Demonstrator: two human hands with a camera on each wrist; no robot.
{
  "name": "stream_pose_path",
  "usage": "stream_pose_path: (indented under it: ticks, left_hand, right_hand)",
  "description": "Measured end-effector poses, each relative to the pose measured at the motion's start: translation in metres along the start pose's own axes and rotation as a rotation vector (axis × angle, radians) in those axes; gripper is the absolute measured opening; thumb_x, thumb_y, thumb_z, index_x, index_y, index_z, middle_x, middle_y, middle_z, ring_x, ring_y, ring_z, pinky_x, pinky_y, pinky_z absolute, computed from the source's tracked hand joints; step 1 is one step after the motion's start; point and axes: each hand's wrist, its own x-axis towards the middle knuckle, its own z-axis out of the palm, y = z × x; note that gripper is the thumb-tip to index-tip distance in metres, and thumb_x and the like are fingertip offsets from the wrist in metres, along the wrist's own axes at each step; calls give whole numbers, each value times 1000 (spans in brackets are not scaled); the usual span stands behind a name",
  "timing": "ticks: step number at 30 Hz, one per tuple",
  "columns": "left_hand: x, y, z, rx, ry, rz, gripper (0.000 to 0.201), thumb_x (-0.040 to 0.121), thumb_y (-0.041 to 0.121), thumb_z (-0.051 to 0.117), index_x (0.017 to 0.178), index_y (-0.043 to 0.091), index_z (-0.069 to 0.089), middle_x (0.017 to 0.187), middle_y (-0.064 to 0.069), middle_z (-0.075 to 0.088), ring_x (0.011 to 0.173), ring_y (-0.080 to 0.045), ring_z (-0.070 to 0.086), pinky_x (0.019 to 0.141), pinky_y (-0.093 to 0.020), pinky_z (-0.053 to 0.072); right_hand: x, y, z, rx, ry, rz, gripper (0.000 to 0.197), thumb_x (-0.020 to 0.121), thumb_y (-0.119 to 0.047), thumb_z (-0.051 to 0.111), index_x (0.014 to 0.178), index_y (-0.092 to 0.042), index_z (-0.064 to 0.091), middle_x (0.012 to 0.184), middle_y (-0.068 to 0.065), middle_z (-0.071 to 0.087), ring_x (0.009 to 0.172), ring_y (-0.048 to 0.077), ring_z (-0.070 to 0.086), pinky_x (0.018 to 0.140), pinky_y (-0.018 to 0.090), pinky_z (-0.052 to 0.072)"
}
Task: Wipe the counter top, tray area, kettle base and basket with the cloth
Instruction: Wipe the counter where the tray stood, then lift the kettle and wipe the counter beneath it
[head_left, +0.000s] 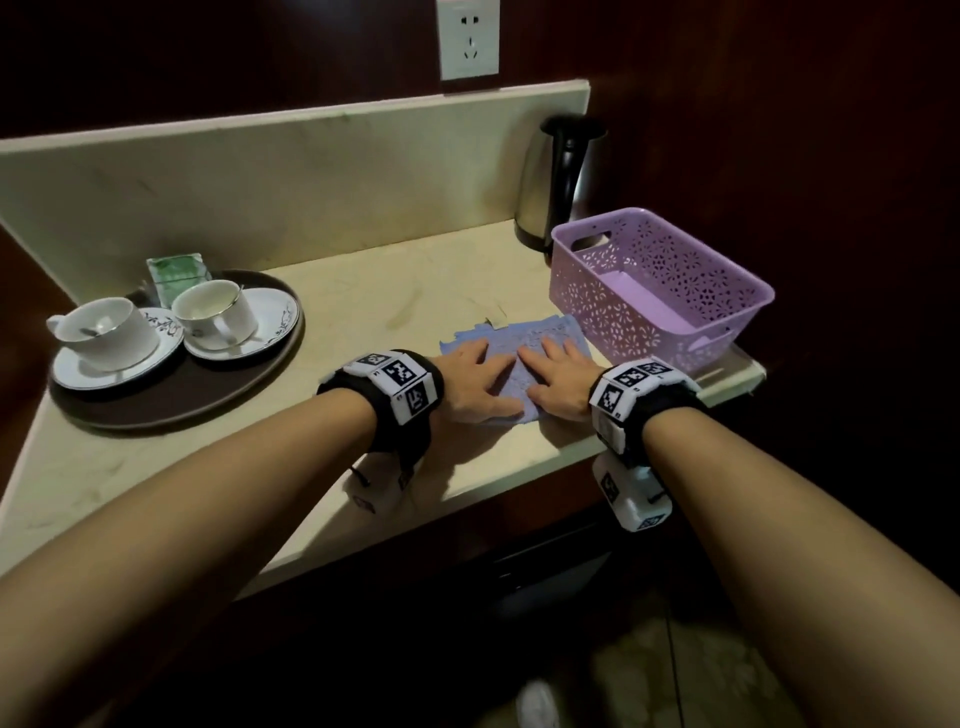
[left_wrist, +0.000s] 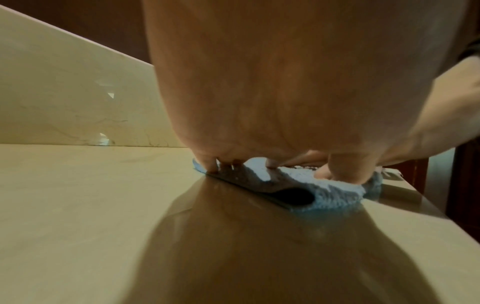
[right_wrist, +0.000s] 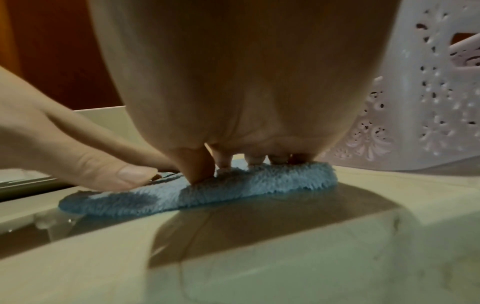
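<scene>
A blue fluffy cloth (head_left: 524, 338) lies flat on the cream counter top (head_left: 395, 291), just left of the purple basket (head_left: 660, 286). My left hand (head_left: 480, 376) and right hand (head_left: 558, 371) both press on it side by side, fingers spread and fairly straight. In the left wrist view the fingertips (left_wrist: 211, 164) push down on the cloth (left_wrist: 337, 195). The right wrist view shows the right hand's fingertips (right_wrist: 200, 174) on the cloth (right_wrist: 207, 195), with the basket (right_wrist: 428, 102) close on the right. The kettle (head_left: 558, 182) stands on its base behind the basket.
A dark round tray (head_left: 171, 400) at the left holds two white cups on saucers (head_left: 111, 327) (head_left: 215, 314) and a green sachet (head_left: 179, 275). A cream backsplash (head_left: 291, 171) runs behind, with a wall socket (head_left: 467, 39) above. Dark wood panels flank the counter.
</scene>
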Motion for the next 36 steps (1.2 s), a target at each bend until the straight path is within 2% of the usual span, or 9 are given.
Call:
stream_pose_path:
  ticks: [2,4,7,13,16,19,30,34,36]
  left_hand:
    - [5,0,-7,3,196,37,60,94,49,46,141,14,33,140,-16,42,121,-33,48,99,-42,42]
    - [12,4,-13,-3,333,46,49,93,46,49,128,15,40,126,-13,51,107,-32,54,88,-41,46]
    - [25,15,-21,-6,309,-37,56,88,58,50,126,17,43,127,-10,52,107,-31,54,86,-38,44]
    - [41,49,-10,-15,318,-41,74,88,71,38,132,11,45,135,-13,50,117,-31,51,93,-41,44]
    - [46,53,2,31,112,-35,108,80,85,28,157,11,6,164,-9,3,150,-27,8,118,-49,20]
    - [53,41,-5,21,6,-39,106,83,83,27,155,19,-16,162,-2,-21,150,-20,-14,122,-44,2]
    - [81,11,-27,-72,-43,-213,103,83,83,27,154,24,-19,162,0,-23,150,-19,-16,122,-41,-3]
    - [94,3,-35,-83,-68,-257,103,84,82,29,154,23,-18,161,0,-24,150,-20,-16,121,-41,-3]
    - [100,-2,-38,-90,-67,-272,103,84,81,29,154,23,-18,161,0,-24,150,-20,-16,121,-41,-3]
  right_hand:
    - [-2,1,-7,12,-36,-24,64,100,-27,38,156,-23,8,163,12,1,149,39,4,119,50,13]
    - [-5,-1,-24,5,-18,-73,49,97,-15,43,145,-12,37,149,19,36,136,41,37,105,44,35]
    - [-8,-3,-63,51,158,-85,33,92,-14,51,122,-11,65,121,15,65,110,33,62,93,35,50]
    - [10,12,-139,475,444,-61,32,83,-4,43,94,-8,72,83,9,76,66,23,74,60,33,62]
    - [31,29,-160,380,546,-11,28,79,-12,51,92,-15,75,89,8,75,81,27,70,76,30,58]
    - [48,39,-167,319,535,7,25,83,-16,53,94,-14,75,94,12,70,85,33,65,73,29,50]
    - [86,49,-177,459,502,85,16,81,-21,61,86,-6,57,90,13,65,70,28,59,60,28,46]
    - [97,55,-183,614,566,223,54,83,-20,65,127,1,41,129,20,55,116,37,56,99,40,46]
    - [101,57,-187,668,558,214,63,82,-21,66,133,1,36,133,19,53,120,37,55,99,39,46]
